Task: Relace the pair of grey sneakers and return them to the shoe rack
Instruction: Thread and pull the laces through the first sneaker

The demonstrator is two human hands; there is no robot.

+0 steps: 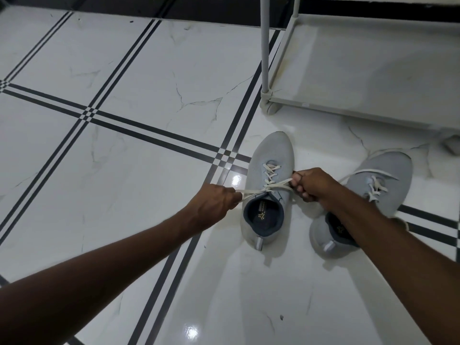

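knit grey sneaker (267, 185) with flat cream laces (271, 186) pulled taut by both hands

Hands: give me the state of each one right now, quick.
Left hand: closed, gripping one end of the white lace of the left-side sneaker, pulled out taut.
Right hand: closed, gripping the other end of that lace.

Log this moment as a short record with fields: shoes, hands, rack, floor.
left sneaker: upright on floor, lace pulled taut sideways
right sneaker: beside it, laced, ends loose
left hand: grip closed on one lace end
right hand: grip closed on the other end
shoe rack: bottom shelf bare, beyond the shoes
floor: glossy white tiles, dark stripes
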